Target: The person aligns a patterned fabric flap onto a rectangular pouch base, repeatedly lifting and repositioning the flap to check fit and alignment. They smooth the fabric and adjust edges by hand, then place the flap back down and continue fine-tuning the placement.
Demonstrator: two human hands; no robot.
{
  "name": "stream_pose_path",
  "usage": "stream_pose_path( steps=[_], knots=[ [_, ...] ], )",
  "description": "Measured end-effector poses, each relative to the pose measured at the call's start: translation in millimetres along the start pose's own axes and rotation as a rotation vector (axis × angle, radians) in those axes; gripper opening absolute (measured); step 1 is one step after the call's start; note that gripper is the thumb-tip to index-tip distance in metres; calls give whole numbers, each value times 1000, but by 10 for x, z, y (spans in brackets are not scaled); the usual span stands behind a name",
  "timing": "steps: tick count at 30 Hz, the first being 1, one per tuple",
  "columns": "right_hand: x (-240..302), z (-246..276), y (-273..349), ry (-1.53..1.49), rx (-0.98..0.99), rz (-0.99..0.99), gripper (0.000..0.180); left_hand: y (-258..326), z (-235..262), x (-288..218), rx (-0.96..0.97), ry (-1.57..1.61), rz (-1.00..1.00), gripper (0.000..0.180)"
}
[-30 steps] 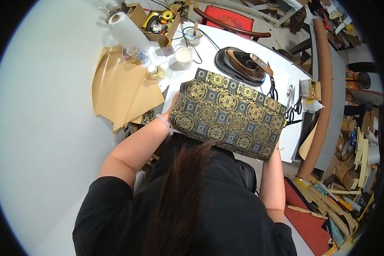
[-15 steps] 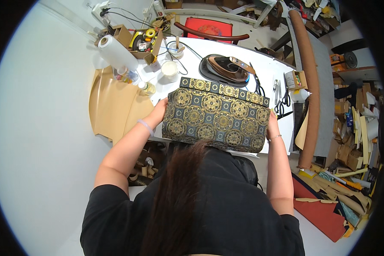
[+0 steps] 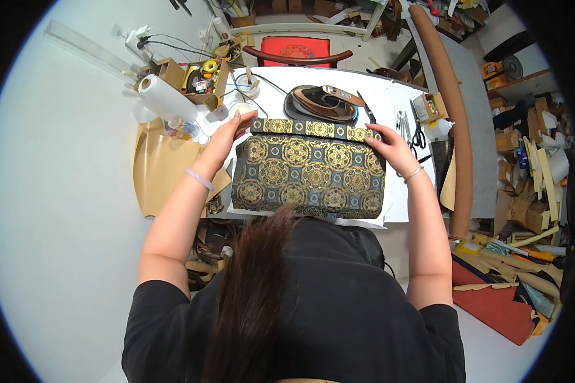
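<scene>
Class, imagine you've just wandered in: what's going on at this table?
A person is handling a black-and-gold patterned cloth on a white table. The right hand touches its far right corner; the left hand is at the far left corner, fingers extended, though contact there is unclear. An iron sits just beyond the cloth, with neither hand on it.

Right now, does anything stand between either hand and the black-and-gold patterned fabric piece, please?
Nothing visible does: the right hand touches the black-and-gold patterned fabric piece at its upper right; the left hand is beside its upper left.
</scene>
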State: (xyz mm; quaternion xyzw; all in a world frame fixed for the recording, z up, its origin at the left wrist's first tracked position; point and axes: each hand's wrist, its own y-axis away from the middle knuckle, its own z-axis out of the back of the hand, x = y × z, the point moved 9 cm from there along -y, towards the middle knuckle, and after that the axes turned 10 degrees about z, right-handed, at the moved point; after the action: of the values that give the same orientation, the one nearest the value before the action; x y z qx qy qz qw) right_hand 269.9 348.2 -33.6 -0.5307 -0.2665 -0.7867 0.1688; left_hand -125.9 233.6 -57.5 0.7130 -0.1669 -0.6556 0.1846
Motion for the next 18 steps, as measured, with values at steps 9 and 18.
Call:
stream_pose_path(
  steps=[9,18],
  knots=[
    [205,197,-263,394,6,173,49,72,-148,153,10,6,390,73],
    [-98,598,59,187,-204,204,46,147,-161,202,-39,-39,329,64]
  ],
)
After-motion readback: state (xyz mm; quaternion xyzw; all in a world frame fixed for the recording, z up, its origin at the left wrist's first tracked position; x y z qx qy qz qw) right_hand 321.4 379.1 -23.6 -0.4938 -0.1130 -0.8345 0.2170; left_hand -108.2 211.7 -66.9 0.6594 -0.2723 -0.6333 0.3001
